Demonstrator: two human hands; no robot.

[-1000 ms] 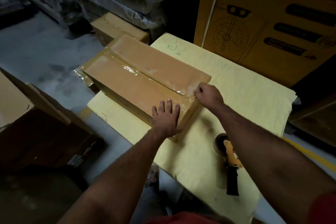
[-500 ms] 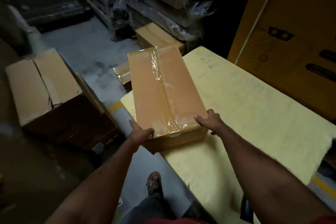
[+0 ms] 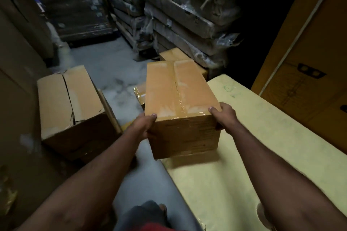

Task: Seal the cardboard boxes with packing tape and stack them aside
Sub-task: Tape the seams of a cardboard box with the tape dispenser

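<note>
Dim warehouse floor (image 3: 105,65) lies to the left, wrapped pallet stacks (image 3: 180,17) stand behind, and the yellow-covered worktop (image 3: 262,146) fills the right of the head view. I hold the sealed box (image 3: 178,99), clear tape along its top seam, at the worktop's left edge; its near end appears raised, though I cannot tell whether the far end is clear of the surface. My left hand (image 3: 142,125) grips the near left corner, thumb on the top face, fingers hidden down the side. My right hand (image 3: 224,116) grips the near right corner the same way. Both forearms reach forward, roughly parallel. The step in hand is judged to be the transfer to the stack. To do it well, keep both grips level, carry the box low, and aim for the taped boxes (image 3: 176,56) on the floor beyond it. Clear the larger open-seamed carton (image 3: 69,103) at left. Align edges before release, since smooth tape may let the box slide.
</note>
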